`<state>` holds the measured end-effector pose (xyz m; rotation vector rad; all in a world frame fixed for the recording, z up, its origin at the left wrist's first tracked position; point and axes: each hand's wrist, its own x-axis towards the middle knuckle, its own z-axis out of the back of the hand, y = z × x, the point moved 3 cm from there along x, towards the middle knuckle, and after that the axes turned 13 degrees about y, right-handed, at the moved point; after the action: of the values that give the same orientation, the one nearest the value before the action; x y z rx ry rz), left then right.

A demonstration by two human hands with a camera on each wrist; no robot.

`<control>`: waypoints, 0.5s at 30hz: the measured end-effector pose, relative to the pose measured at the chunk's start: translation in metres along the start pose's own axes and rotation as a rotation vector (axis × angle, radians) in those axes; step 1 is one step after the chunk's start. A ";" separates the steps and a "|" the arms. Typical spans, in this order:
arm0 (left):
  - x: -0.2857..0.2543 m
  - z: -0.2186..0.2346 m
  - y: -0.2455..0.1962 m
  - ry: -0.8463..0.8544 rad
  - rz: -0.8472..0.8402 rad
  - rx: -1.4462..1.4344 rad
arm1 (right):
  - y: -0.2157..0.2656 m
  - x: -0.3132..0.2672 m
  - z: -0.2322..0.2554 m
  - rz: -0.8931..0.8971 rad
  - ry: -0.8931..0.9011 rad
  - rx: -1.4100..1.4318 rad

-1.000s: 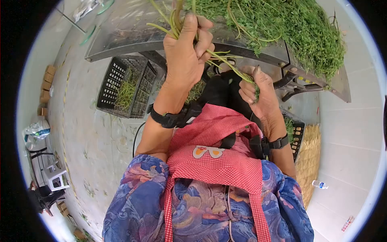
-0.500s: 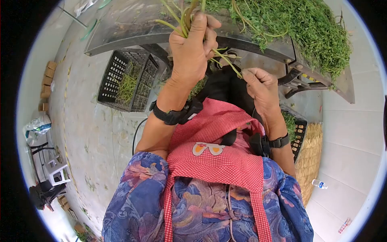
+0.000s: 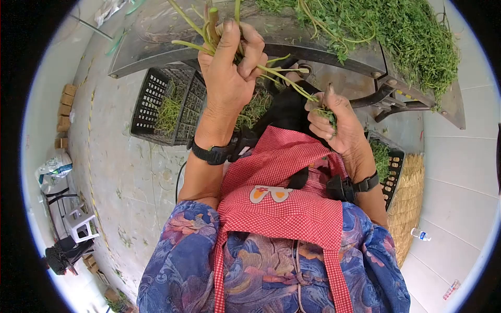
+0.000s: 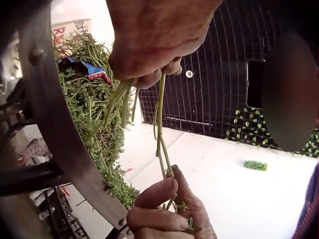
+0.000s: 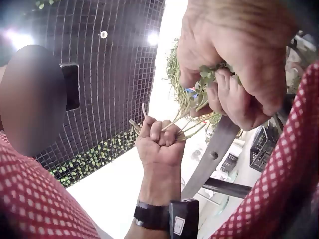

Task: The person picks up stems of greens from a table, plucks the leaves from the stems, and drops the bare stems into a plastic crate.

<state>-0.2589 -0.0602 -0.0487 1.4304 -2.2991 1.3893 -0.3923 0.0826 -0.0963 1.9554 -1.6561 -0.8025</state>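
My left hand (image 3: 229,78) is raised in front of the table edge, its fingers curled around a bunch of thick green stems (image 3: 211,34). Thinner stems (image 3: 289,83) run from under that fist across to my right hand (image 3: 338,122). The right fingers and thumb pinch the far ends, and small green leaves (image 3: 329,116) show inside the half-curled palm. In the left wrist view a jointed stem (image 4: 160,124) stretches between both hands. The right wrist view shows leaves (image 5: 207,74) poking out between the right fingers, with the left fist beyond.
A large heap of leafy greens (image 3: 407,41) covers the right of the metal-edged table (image 3: 156,49). On the floor, a black crate (image 3: 148,112) with cut stems stands at left, another crate (image 3: 394,169) with greens at right. A straw mat (image 3: 409,203) lies beside it.
Half a second ago my right fingertips pinched a stem with no leaves showing; now leaves show in the palm. The left hand shifted right, then back left, keeping its bunch.
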 end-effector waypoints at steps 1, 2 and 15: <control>-0.001 -0.001 0.000 0.011 0.014 0.065 | -0.002 0.001 0.001 -0.005 -0.005 0.005; -0.002 -0.002 0.000 0.025 0.027 0.130 | -0.003 0.004 0.003 0.024 0.000 -0.020; 0.005 0.014 0.013 -0.033 0.087 0.141 | 0.000 0.020 0.017 0.062 -0.047 -0.102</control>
<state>-0.2668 -0.0720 -0.0631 1.4154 -2.3528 1.5932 -0.4020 0.0630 -0.1118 1.8201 -1.6602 -0.8973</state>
